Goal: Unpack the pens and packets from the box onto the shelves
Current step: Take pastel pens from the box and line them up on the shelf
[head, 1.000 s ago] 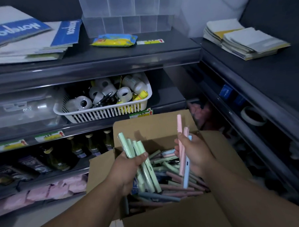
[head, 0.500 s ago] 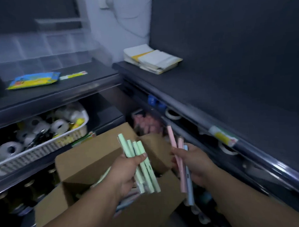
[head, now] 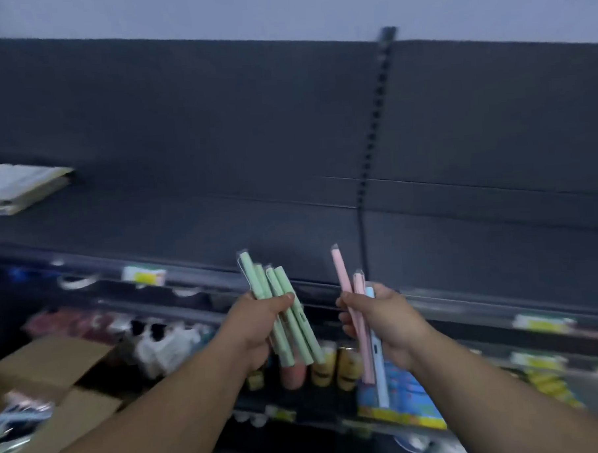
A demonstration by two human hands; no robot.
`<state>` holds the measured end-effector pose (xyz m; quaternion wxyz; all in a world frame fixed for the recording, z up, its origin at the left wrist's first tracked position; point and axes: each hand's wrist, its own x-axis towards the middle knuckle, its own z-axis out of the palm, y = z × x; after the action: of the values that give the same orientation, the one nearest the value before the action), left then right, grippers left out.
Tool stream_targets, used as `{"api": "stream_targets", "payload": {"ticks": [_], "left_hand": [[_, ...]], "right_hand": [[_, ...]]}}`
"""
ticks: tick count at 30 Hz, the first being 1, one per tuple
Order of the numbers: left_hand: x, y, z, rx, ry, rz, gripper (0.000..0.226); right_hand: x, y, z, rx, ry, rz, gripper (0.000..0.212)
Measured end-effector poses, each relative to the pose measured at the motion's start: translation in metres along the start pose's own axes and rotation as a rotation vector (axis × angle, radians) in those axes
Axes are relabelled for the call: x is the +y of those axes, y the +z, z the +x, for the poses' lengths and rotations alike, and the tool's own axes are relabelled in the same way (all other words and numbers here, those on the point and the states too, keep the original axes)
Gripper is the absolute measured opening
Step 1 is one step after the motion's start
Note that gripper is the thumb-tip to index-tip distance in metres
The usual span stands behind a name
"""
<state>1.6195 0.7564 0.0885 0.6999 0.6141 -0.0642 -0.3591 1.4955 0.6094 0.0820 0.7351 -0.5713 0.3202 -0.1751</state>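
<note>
While the left hand (head: 260, 322) grips slim green pens (head: 288, 316), the right hand (head: 383, 316) pinches two pink pens (head: 354, 313) and a blue pen (head: 379, 366). Lower left of the frame shows a brown cardboard box (head: 50, 377); flat dark shelves (head: 462, 239) fill the middle.

Nothing can be read: the shelf-edge price tags (head: 144, 275) are blurred past making out.

Left hand (head: 261, 325) gripping green pens (head: 285, 316), right hand (head: 385, 320) gripping pink and blue pens (head: 364, 346), dark shelf (head: 462, 239) behind
</note>
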Motion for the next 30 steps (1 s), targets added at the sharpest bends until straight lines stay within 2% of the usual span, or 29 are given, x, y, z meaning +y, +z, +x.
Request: {"api": "stream_targets", "payload": {"ticks": [6,11,20,30], "left_hand": [[-0.055,0.196,-0.022,-0.241,-0.092,0.111,0.019],[-0.097,0.326,-0.045,-0.412,-0.129,0.178,0.021],[-0.123,0.47,-0.049,-0.625,-0.166,0.2,0.023],[-0.094,0.581,0.037,-0.754,-0.175,0.134,0.023]], "right_hand": [[-0.018,-0.2,-0.064,0.241,-0.034,0.071,0.016],[-0.024,-0.314,-0.111,0.387,-0.056,0.103,0.019],[-0.044,-0.423,-0.131,0.546,-0.096,0.155,0.025],[-0.101,-0.493,-0.053,0.586,-0.125,0.046,0.032]]}}
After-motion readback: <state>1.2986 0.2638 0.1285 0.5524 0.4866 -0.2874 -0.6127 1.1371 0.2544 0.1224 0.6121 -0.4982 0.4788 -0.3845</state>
